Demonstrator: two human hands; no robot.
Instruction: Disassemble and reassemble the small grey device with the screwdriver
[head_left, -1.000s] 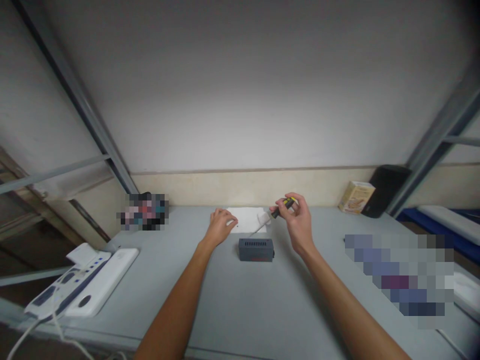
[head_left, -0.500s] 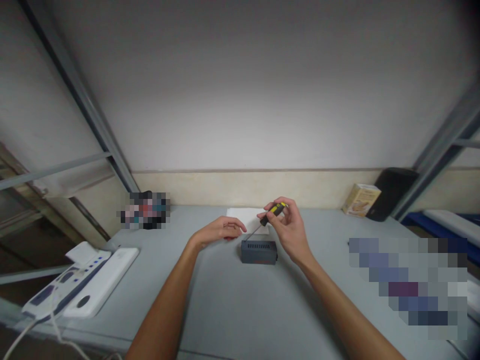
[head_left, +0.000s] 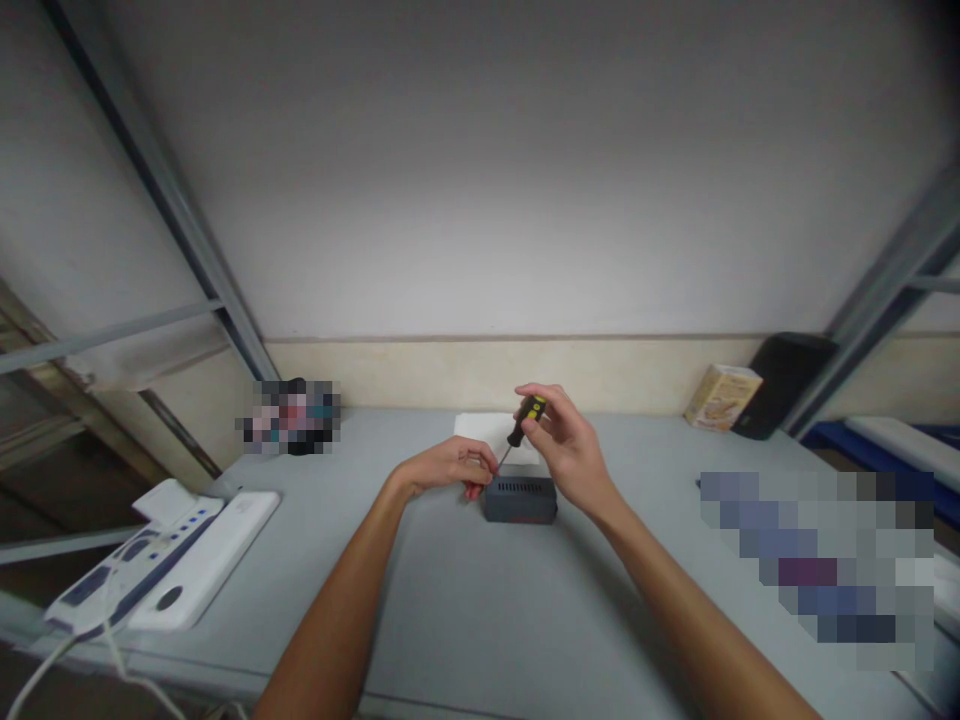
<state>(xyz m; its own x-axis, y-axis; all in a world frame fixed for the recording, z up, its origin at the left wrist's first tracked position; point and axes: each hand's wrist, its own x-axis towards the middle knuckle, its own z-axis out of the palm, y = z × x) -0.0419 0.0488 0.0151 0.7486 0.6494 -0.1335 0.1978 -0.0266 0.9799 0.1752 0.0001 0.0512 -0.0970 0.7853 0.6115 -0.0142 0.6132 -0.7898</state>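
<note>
A dark grey box with a row of slots along its top edge rests on the grey table. My right hand grips a black and yellow screwdriver, tilted so that its thin shaft points down to the box's upper left corner. Beside that corner, the fingers of my left hand are bent together near the screwdriver's tip; whatever they may hold is too small to make out. Something small and red shows under the left fingers.
White paper lies behind the hands. A power strip and a white flat device are at the left. At the back right stand a small yellow box and a black object. Blurred-out items lie at both sides.
My left hand has moved right, its fingers now at the box's corner and the shaft. The screwdriver in my right hand has shifted left and is held more upright.
</note>
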